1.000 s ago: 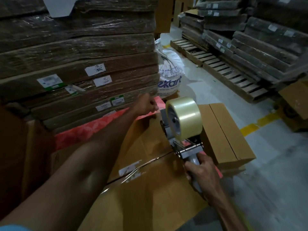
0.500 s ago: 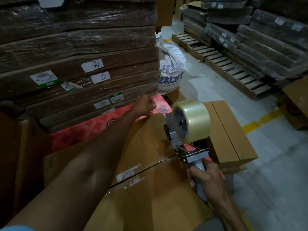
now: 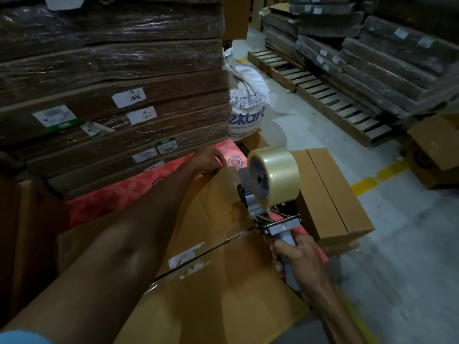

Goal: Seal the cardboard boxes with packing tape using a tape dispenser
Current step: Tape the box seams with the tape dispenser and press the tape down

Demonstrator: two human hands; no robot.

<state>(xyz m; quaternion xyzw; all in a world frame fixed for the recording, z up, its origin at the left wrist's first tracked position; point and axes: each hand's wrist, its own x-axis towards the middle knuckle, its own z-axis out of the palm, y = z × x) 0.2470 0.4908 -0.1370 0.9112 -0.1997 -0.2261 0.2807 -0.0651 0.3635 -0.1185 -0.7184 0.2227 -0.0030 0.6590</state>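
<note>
A large brown cardboard box (image 3: 223, 301) lies in front of me, its two top flaps meeting at a dark seam that runs from lower left to the right edge. My right hand (image 3: 298, 259) grips the grey handle of a tape dispenser (image 3: 268, 207), which carries a fat roll of clear tape (image 3: 275, 177) and stands at the right end of the seam. My left hand (image 3: 211, 160) reaches across the box and holds its far top edge with curled fingers. Torn white label scraps sit beside the seam.
A smaller closed cardboard box (image 3: 330, 194) stands right of the dispenser. Wrapped stacks of flat cardboard (image 3: 111, 95) rise at the left. A white sack (image 3: 246, 105) stands behind, wooden pallets (image 3: 323, 93) line the aisle, and a red patterned sheet (image 3: 119, 192) lies under the boxes.
The dispenser has shifted a little to the right along the seam, towards the box's right edge. My left hand stays on the far edge.
</note>
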